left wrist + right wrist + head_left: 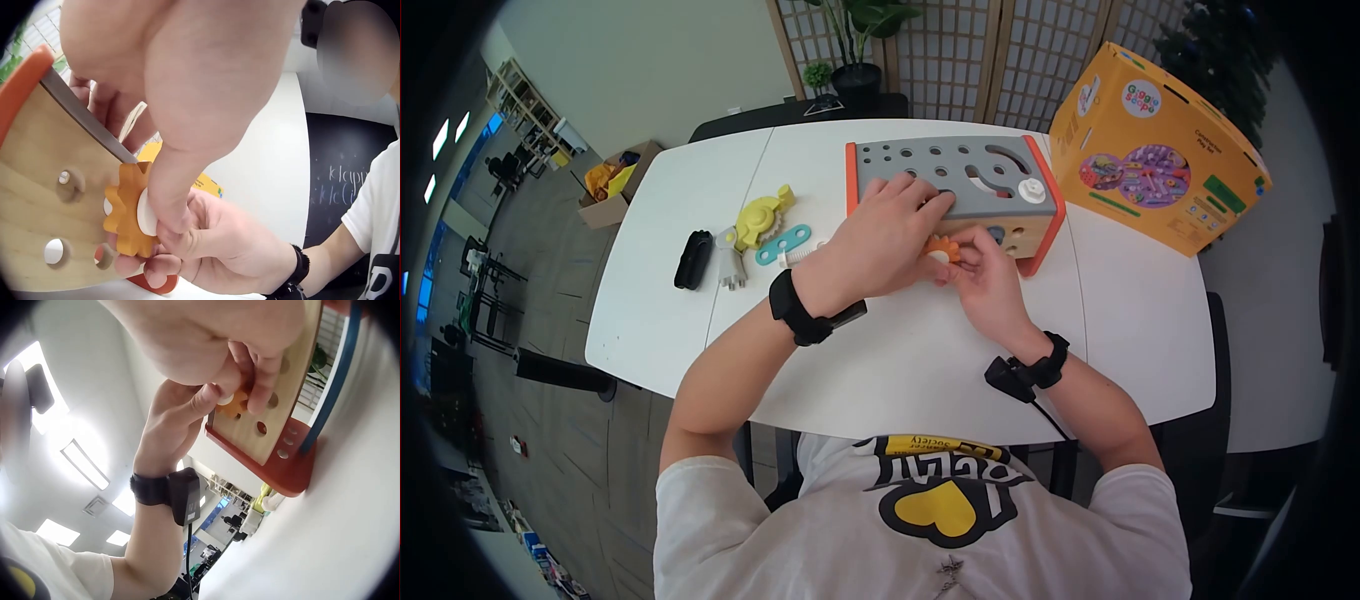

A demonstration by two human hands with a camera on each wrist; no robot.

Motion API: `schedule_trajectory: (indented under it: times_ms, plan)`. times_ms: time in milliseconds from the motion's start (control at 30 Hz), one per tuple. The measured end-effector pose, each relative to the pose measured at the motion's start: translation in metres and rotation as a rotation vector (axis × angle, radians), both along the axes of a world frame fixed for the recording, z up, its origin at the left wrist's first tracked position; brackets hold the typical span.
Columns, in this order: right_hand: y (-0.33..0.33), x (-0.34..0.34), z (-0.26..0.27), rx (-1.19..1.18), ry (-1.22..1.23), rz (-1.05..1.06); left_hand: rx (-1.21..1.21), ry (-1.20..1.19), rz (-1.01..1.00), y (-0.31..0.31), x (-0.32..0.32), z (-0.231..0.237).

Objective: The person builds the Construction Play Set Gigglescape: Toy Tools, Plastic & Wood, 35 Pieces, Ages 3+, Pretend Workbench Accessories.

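Observation:
A toy workbench with a grey perforated top (pixel 920 158), wooden side panel (pixel 37 169) and red-orange ends stands before me. An orange gear (pixel 128 212) is held against the wooden panel, a white bolt head (pixel 147 212) at its center. My right hand (pixel 992 290) pinches the gear's edge between thumb and fingers. Across the workbench's top edge lie the fingers of my left hand (pixel 890 240), while its extended thumb presses on the bolt head. In the right wrist view, the gear (pixel 231 406) is partly hidden by fingers.
Left of the workbench lie a teal strip with holes (pixel 783 244), a yellow toothed piece (pixel 758 217), a white screw (pixel 796 256), a pale grey piece (pixel 731 262) and a black case (pixel 693 260). A large orange box (pixel 1155 150) stands at the right. Another white bolt (pixel 1031 189) sits in the grey top.

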State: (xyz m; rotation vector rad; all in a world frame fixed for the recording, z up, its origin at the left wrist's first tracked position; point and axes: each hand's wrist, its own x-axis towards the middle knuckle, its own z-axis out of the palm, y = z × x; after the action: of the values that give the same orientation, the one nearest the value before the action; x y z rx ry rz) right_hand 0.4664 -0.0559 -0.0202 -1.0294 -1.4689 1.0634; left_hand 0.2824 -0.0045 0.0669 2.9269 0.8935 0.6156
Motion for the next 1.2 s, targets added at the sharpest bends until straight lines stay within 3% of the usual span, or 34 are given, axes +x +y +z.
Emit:
schedule_trajectory:
  times_ms: [200, 300, 500, 600, 700, 800, 867, 933, 1033, 1133, 1200]
  plan:
    - [-0.003, 0.009, 0.004, -0.013, -0.045, 0.102, 0.025, -0.014, 0.035, -0.007, 0.005, -0.006]
    - [-0.005, 0.014, 0.003, -0.031, -0.086, 0.133, -0.074, -0.006, 0.060, -0.006, 0.009, -0.004]
    - [-0.017, 0.015, 0.025, -0.033, -0.213, 0.029, -0.031, -0.003, 0.054, -0.004, 0.005, -0.006]
    - [-0.022, 0.025, 0.049, -0.161, -0.205, -0.002, 0.033, -0.049, -0.001, -0.002, -0.002, -0.009]
    - [-0.016, 0.051, 0.049, 0.214, -0.215, -0.102, 0.069, -0.215, -0.140, -0.004, -0.016, 0.000]
    - [-0.006, 0.082, 0.066, 0.462, -0.433, -0.290, -0.160, -0.344, 0.094, -0.008, -0.045, 0.019]
    - [0.008, 0.097, 0.076, 0.577, -0.611, -0.387, -0.034, -0.386, 0.216, 0.020, -0.082, 0.008]
    - [0.021, 0.101, 0.076, 0.519, -0.606, -0.389, -0.018, -0.358, 0.468, 0.024, -0.106, 0.014]
    - [0.037, 0.106, 0.067, 0.404, -0.605, -0.335, -0.092, -0.065, 0.791, 0.053, -0.172, -0.019]
    - [0.044, 0.103, 0.058, 0.325, -0.621, -0.288, -0.159, 0.275, 0.950, 0.054, -0.212, -0.050]
    - [0.046, 0.100, 0.058, 0.311, -0.630, -0.280, -0.324, 0.326, 0.994, 0.053, -0.219, -0.054]
